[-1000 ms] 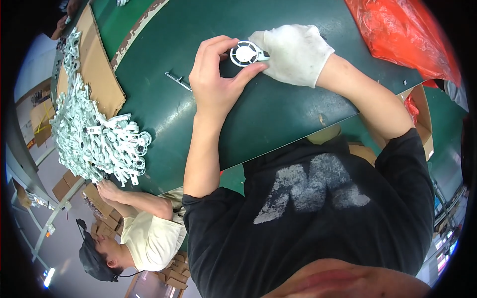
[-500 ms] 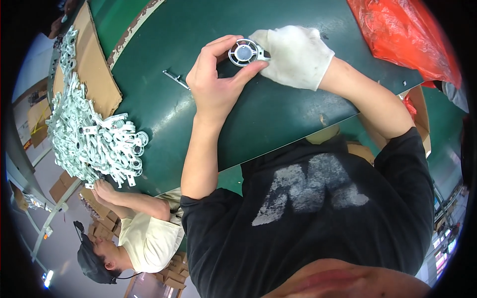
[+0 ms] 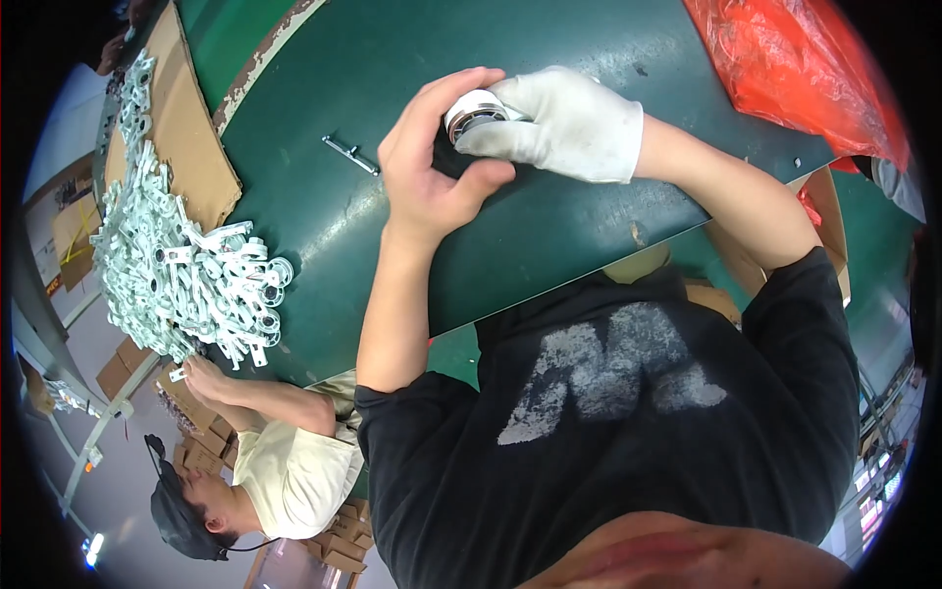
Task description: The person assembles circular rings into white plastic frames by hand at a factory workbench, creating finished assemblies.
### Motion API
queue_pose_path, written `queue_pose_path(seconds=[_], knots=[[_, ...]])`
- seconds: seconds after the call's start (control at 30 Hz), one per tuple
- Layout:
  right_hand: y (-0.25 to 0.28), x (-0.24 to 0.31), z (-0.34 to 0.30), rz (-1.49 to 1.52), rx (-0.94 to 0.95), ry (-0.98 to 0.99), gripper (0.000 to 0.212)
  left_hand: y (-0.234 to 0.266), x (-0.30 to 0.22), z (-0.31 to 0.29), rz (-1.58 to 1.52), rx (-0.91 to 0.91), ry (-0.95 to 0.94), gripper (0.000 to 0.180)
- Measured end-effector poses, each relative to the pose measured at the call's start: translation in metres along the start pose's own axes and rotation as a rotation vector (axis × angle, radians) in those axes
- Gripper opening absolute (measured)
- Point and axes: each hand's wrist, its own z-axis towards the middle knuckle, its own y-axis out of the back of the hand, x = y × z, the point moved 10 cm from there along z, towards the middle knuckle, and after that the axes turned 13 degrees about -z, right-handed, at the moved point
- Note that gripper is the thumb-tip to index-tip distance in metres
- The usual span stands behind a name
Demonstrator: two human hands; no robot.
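Over the green tabletop, a round silver-white part with spokes inside its rim [image 3: 475, 104] is held between my two hands, tilted now. My right hand [image 3: 564, 126], in a whitish work glove, grips it, the thumb across its near side. My bare left hand [image 3: 422, 157] curls its fingers round the left and far side, with its thumb lifted off the part. The glove hides much of the part's right side. Left of my left hand, a thin silver bar-like piece [image 3: 350, 155] lies on the table.
A large heap of similar silver-white parts [image 3: 186, 265] covers the table's left side, beside a cardboard sheet [image 3: 191, 128]. A co-worker's hand [image 3: 204, 378] is at the heap's near edge. A red plastic bag [image 3: 795, 74] lies at the far right, above an open carton [image 3: 832, 226].
The round part has turned from facing up to tilted. My gloved thumb has come over its near side, and my left thumb has come off it.
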Motion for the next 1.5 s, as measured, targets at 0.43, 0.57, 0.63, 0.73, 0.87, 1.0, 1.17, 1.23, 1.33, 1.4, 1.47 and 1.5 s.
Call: queue_pose_path(seconds=[0.43,0.57,0.63,0.73,0.87,1.0,1.17,1.23,1.33,1.4,1.47,1.5], knots=[[0.014,0.021,-0.001,-0.736,-0.325,0.126,0.039,0.008,0.025,0.006,-0.413,-0.003,0.355,0.027],[0.029,0.017,0.000,-0.667,-0.302,0.016,0.053,0.026,0.012,0.029,-0.039,-0.050,0.309,0.023],[0.043,0.016,-0.005,-0.601,-0.308,-0.069,0.055,0.050,0.033,0.040,0.084,-0.081,0.531,0.020],[0.064,0.015,-0.009,-0.471,-0.383,-0.148,0.050,0.115,0.066,0.067,-0.060,-0.265,0.713,0.032],[0.065,0.015,0.002,-0.437,-0.359,-0.117,0.046,0.221,0.092,0.094,-0.250,-0.727,0.593,0.041],[0.070,0.020,-0.008,-0.515,-0.351,-0.132,0.042,0.191,0.101,0.107,-0.211,-0.627,0.573,0.055],[0.176,0.089,-0.130,-1.161,-1.156,0.107,0.039,0.041,0.078,0.104,-0.021,-0.187,0.587,0.038],[0.237,0.072,-0.185,-1.021,-1.115,-0.591,0.043,0.014,0.064,0.089,0.008,-0.083,0.572,0.035],[0.280,0.036,-0.241,-1.048,-1.214,-0.518,0.041,-0.048,0.051,0.096,-0.089,0.023,0.495,0.031],[0.271,-0.025,-0.227,-1.135,-0.955,-0.698,0.046,-0.093,0.034,0.111,-0.090,0.087,0.380,0.028],[0.208,-0.004,-0.193,-1.165,-0.808,-0.496,0.041,-0.125,0.021,0.123,-0.113,0.115,0.231,0.024],[0.185,-0.001,-0.185,-1.179,-0.899,-0.200,0.028,-0.147,0.002,0.133,-0.065,0.177,0.044,0.022]])
